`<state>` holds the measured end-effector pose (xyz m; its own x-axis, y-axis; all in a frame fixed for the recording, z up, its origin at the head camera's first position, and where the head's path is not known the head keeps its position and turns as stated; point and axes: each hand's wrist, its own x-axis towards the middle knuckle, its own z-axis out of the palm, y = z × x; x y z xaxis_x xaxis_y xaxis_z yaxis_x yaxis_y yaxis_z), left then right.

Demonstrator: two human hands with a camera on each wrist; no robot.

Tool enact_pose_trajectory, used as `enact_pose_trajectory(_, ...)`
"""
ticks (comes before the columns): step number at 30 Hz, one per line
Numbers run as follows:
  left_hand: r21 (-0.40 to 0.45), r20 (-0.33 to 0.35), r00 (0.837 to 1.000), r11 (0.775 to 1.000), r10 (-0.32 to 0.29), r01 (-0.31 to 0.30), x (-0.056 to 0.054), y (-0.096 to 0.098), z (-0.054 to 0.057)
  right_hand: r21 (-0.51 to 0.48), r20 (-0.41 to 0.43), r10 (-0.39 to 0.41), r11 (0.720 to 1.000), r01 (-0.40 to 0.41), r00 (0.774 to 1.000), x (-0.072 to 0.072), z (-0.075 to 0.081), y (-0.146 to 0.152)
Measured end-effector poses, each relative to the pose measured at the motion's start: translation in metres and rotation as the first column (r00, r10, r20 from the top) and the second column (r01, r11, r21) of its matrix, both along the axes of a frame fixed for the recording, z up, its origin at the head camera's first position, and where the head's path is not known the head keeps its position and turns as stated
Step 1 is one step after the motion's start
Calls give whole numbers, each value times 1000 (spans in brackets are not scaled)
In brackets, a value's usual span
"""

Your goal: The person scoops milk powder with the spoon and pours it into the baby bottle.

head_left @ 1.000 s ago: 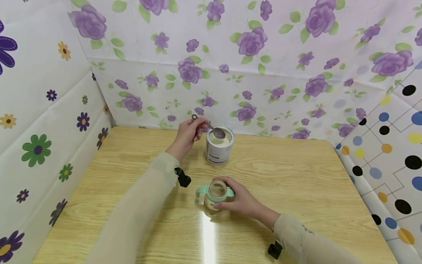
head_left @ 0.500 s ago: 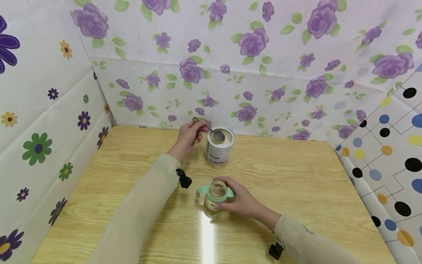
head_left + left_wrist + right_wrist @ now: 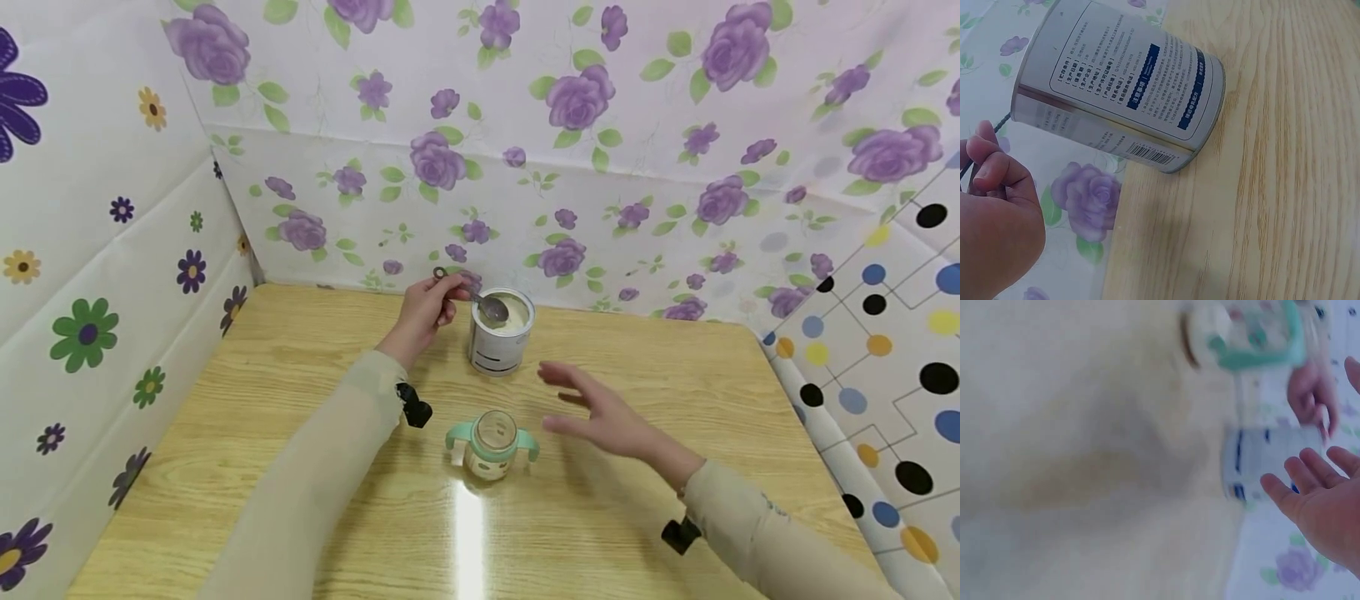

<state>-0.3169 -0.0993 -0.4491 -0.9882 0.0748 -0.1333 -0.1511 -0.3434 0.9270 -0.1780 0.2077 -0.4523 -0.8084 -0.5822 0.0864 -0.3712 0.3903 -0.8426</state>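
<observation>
My left hand (image 3: 425, 312) pinches the handle of a metal spoon (image 3: 492, 309), whose bowl is over the mouth of a tin can (image 3: 498, 350) with pale powder (image 3: 517, 312) inside. Printed labels cover the can (image 3: 1122, 81) in the left wrist view. A bottle (image 3: 487, 467) with a mint-green collar and two side handles stands upright without a lid, nearer the front. To its right my right hand (image 3: 600, 412) is in the air, fingers spread and apart from the bottle. The right wrist view is blurred, with the fingers of this hand (image 3: 1329, 506) extended.
The wooden table (image 3: 660, 367) bears the can and the bottle. A floral cloth (image 3: 570, 167) hangs behind the table's back edge, close behind the can. Patterned sheets flank both sides. Each wrist wears a black camera (image 3: 414, 406).
My right hand has let go of the bottle and moved right and away from it. The bottle stays in place. The spoon in my left hand has shifted slightly left over the can.
</observation>
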Motion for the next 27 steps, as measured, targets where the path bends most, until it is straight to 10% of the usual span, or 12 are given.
enact_pose_trajectory(8, 8, 26, 1000, 1000, 2, -2, -1, -4, 1, 18, -4, -135, 991, 135, 991, -64, 25, -1)
enact_pose_trajectory(15, 21, 32, 999, 1000, 9, -10, -1, -1, -2, 43, 49, -151, 988, 149, 987, -108, 10, -23)
enact_pose_trajectory(27, 51, 17, 1000, 999, 20, -21, 0, 1, -5, -55, 156, -146, 986, 156, 977, -125, -21, -51)
